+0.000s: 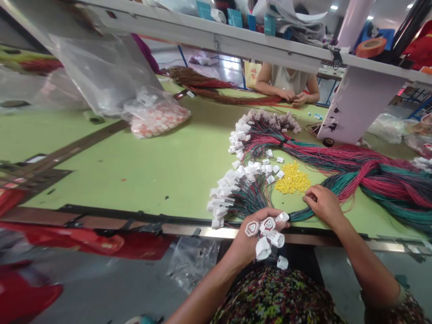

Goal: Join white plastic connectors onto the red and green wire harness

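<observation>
Several white wire connectors (263,248) stick out of my left hand (248,238), which is closed around them at the table's front edge. My right hand (324,206) is beside a heap of small yellow pieces (293,178), its fingertips pinched together near the heap's right side. Whatever lies between those fingertips is too small to make out. Beyond my left hand spreads a bundle of thin dark wires (251,193) ending in white connectors (221,202). Thick red, green and black wire bundles (381,180) lie to the right of my right hand.
A clear bag of white and orange parts (158,119) rests on the green table (141,175). Across it, a person's hands (294,96) work at brown and red wires (229,96). An overhead shelf (236,40) spans the table; a pale upright panel (361,105) stands right.
</observation>
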The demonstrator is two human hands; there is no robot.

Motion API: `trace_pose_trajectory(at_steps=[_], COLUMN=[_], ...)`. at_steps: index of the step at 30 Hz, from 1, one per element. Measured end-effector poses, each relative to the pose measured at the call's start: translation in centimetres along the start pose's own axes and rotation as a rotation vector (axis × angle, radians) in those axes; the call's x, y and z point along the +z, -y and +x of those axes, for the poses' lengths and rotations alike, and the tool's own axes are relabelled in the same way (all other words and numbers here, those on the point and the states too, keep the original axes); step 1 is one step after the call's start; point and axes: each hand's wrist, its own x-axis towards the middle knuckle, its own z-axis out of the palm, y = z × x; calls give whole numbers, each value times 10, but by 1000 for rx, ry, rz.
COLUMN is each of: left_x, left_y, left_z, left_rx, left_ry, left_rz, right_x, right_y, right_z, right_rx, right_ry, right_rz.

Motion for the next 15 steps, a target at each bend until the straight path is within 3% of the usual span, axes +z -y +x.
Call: trace_pose_trajectory(at_steps=[10,15], left_x=[4,8], left_y=[2,-3], left_z=[3,1], left_rx=[16,-10], left_ry=[-13,-50], left_rz=[-57,-127], right_x=[5,5], right_y=[3,25], right_z=[3,-18], right_rx=[-39,-20], right_ry=[50,141], right_rz=[183,776])
